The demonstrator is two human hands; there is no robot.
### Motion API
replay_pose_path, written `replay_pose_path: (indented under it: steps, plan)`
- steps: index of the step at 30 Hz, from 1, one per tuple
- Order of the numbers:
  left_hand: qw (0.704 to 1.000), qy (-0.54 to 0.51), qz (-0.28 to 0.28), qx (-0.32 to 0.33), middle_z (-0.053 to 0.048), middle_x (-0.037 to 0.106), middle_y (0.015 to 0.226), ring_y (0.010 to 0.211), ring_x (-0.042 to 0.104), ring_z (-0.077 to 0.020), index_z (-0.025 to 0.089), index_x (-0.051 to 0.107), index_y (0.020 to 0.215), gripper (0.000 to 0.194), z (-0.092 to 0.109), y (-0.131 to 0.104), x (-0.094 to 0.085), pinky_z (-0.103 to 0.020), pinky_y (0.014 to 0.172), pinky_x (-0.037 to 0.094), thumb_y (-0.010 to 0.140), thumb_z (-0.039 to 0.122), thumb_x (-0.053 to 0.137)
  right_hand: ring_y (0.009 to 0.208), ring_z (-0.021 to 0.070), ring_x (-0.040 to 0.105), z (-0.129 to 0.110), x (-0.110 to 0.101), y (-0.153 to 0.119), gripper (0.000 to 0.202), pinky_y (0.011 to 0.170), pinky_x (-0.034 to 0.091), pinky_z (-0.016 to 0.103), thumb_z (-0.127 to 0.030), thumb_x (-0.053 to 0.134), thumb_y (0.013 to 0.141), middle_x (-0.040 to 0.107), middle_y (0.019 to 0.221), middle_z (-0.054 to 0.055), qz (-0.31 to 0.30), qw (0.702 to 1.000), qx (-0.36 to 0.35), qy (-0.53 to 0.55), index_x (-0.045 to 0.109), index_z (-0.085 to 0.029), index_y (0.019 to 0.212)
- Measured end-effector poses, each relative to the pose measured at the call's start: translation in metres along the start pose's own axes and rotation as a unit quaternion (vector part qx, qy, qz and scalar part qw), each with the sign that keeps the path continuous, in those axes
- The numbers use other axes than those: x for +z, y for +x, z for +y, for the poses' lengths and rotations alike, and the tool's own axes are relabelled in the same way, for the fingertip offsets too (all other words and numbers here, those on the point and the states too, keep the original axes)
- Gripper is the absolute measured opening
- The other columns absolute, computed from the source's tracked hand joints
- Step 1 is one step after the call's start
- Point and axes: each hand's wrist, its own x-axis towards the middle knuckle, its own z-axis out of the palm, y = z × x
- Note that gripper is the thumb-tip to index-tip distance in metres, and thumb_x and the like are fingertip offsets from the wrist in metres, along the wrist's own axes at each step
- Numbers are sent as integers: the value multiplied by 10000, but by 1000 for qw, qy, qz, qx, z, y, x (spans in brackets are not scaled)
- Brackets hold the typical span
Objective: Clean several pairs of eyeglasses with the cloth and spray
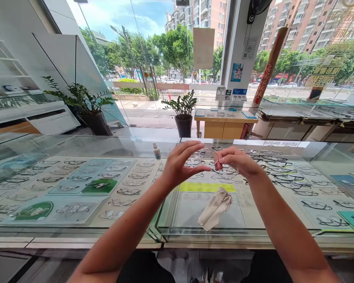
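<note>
Glass table (pixel 253 214) contained displayed glasses (pixel 292 177). Beyond the cloth (pixel 214 209) stood: bottle (pixel 156 151), label unreadable; right hand (pixel 238 160), fingers clamped on thin-framed glasses (pixel 217 156); left hand (pixel 178 163), fingers apart.

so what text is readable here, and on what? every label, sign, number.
No text reads clearly enough to quote.
Window lettering, right: too blurred.
Blue poster on the pillar: too small.
Paper notice above it: too small.
Display cards on the far counter: too small.
Spray bottle label: too blurred.
Eyeglass frame in the right hand: no marking readable.
</note>
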Motion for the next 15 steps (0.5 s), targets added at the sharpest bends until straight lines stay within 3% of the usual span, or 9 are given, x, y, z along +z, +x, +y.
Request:
replay_pose_path:
  steps: [4,7,9,12,15]
  plan:
    - [989,65,35,126,-107,792,1219,1146,738,-287,270,831,1174,559,21,31,-13,-427,1109,567,670,424,1019,761,184,661,-43,-4,2,198,766,533,354,-358,710,903,784,811,28,14,996,-63,-69,807,-235,782]
    - [956,117,108,245,-78,799,1138,1065,752,-265,260,810,1157,611,34,60,-22,-428,1027,623,639,508,1020,822,210,720,-78,-5,4,319,796,571,382,-485,645,992,808,869,36,92,977,-154,-115,819,-256,854]
    - [924,146,172,310,-63,795,1121,1045,751,-250,258,779,1185,636,39,77,-24,-420,984,645,659,534,1005,949,226,753,-94,-6,4,343,883,589,403,-542,605,1020,817,1002,37,171,947,-233,-141,824,-279,990]
    - [900,155,253,320,-62,779,1146,1058,745,-235,256,733,1240,625,39,89,-25,-402,947,663,734,540,963,1174,257,729,-99,-7,4,358,1069,561,454,-558,667,985,779,1203,44,280,878,-331,-206,760,-309,1224]
    - [907,144,279,279,-57,767,1140,1027,748,-223,252,717,1239,618,30,89,-25,-389,899,674,750,548,951,1261,289,700,-86,-4,7,537,1145,531,507,-520,794,900,733,1309,68,329,828,-353,-285,658,-314,1377]
